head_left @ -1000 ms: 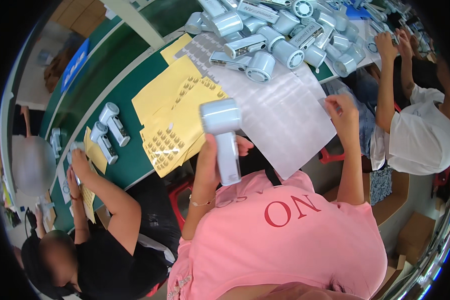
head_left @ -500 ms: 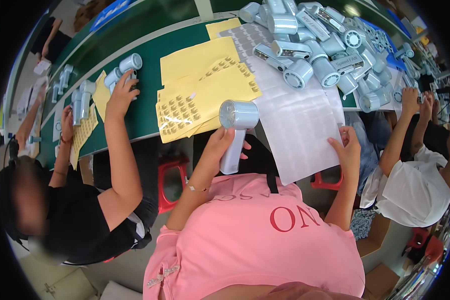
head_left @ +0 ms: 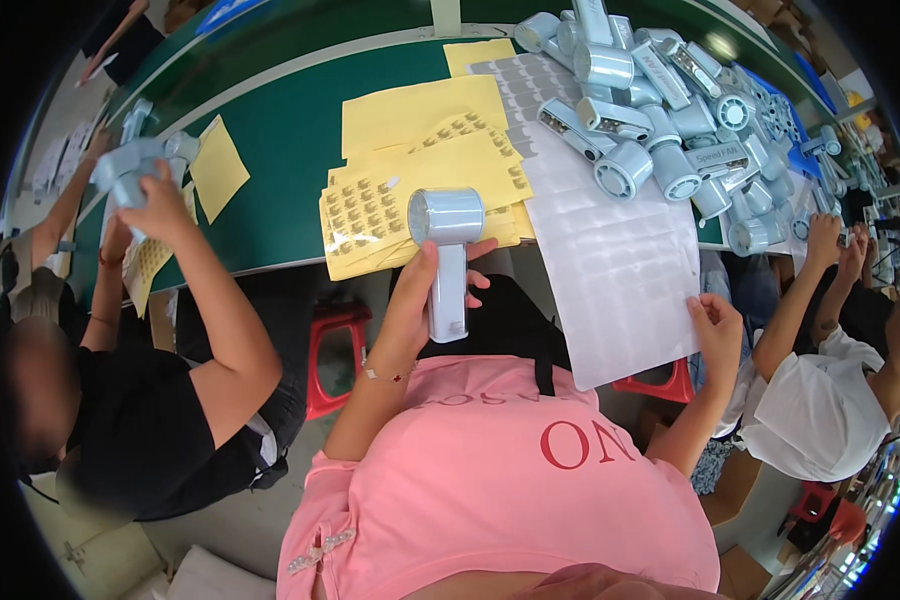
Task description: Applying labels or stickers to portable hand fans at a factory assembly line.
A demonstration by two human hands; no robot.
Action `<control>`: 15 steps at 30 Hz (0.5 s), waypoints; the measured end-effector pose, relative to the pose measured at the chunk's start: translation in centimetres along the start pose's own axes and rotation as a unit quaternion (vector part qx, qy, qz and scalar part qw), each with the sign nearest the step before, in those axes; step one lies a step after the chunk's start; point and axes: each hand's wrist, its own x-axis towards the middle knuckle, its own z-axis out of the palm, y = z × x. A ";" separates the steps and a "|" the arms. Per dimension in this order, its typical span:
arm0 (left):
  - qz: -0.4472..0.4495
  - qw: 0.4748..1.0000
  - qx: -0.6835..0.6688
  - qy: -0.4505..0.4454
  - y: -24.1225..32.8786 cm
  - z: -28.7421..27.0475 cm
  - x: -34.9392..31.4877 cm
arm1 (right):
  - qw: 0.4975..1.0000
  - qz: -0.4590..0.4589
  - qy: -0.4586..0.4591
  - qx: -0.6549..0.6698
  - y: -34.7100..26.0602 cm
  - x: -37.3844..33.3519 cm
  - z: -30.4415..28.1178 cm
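Closed around the handle of a pale blue handheld fan (head_left: 450,275), the left hand (head_left: 410,295) keeps its thumb on the nine o'clock side, just under the drum, while fingers emerge past the handle toward three. The fan stands roughly upright, drum toward twelve and handle toward six, the drum showing against yellow sheets (head_left: 425,110) and the handle against the dark lap.

A little past three o'clock from the fan, the right hand (head_left: 717,330) has its fingers bent at the right edge of a white sheet (head_left: 610,270); whether they pinch it or merely rest there, I cannot tell. This sheet reaches out beyond the near edge of the green table (head_left: 280,150).

At two o'clock lies a heap of similar fans (head_left: 680,150), tumbled over one another, partly on the white sheet. A grey sheet (head_left: 510,88) lies at one, and the yellow sheets overlap at eleven. Past nine, a co-worker's hand (head_left: 160,208) holds a blurred fan (head_left: 128,170). Toward eight sits a red stool (head_left: 320,385).
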 end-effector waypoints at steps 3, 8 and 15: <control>-0.005 1.000 -0.007 -0.003 0.2 -0.2 0.1 | 0.999 0.023 -0.023 -0.016 0.3 0.1 0.2; -0.040 0.999 0.010 -0.002 0.9 0.1 -0.2 | 0.990 -0.071 0.016 -0.119 -2.1 -0.5 0.2; 0.006 0.932 0.349 0.092 3.6 0.9 1.2 | 0.928 -0.359 -0.075 -0.068 -14.2 3.4 4.9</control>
